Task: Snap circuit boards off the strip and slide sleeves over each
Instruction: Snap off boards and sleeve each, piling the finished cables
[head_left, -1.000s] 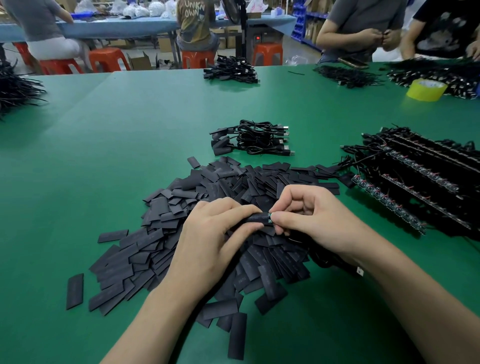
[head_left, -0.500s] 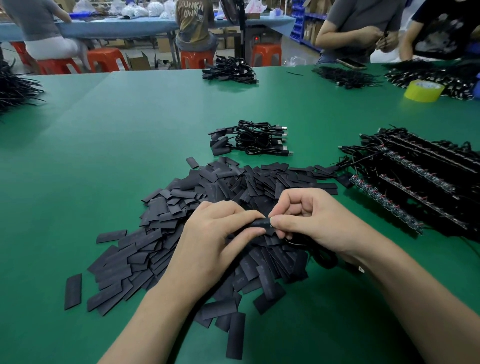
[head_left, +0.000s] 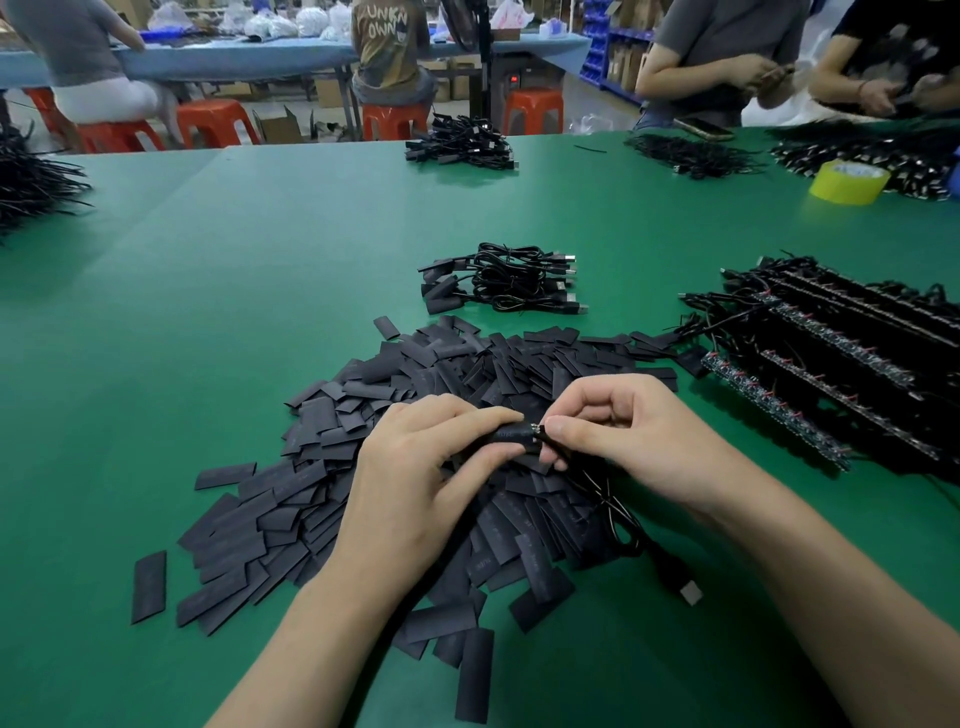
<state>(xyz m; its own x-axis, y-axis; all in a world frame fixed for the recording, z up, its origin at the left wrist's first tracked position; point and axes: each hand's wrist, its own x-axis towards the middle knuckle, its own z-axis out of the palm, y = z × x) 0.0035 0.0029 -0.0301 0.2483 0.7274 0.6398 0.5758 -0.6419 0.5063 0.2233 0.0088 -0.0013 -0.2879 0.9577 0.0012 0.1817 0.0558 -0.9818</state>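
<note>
Green matting covers the table (head_left: 260, 322), and we have laid the work out in reach around us. To our right lie the strips (head_left: 810, 364) of unsnapped boards, side by side with their wires trailing, close enough for the right hand to fetch the next one. Straight ahead spreads the loose pile of sleeves (head_left: 395, 374), flat and black, directly under our hands so a fresh one is always just beneath. Beyond it sits a bundle of finished cables (head_left: 509, 280), set apart, we judge, so done work stays out of the stock.

Our left hand (head_left: 415, 483) pinches one sleeve (head_left: 511, 434) between thumb and curled fingers, holding it level just above the pile. Our right hand (head_left: 634, 441), fingers curled, pinches the circuit board (head_left: 537, 429) at its wire end; only that tip shows outside the sleeve's mouth. Its cable (head_left: 623, 509) hangs down to a plug (head_left: 691, 592) on the table. The sliding looks nearly finished.
</note>
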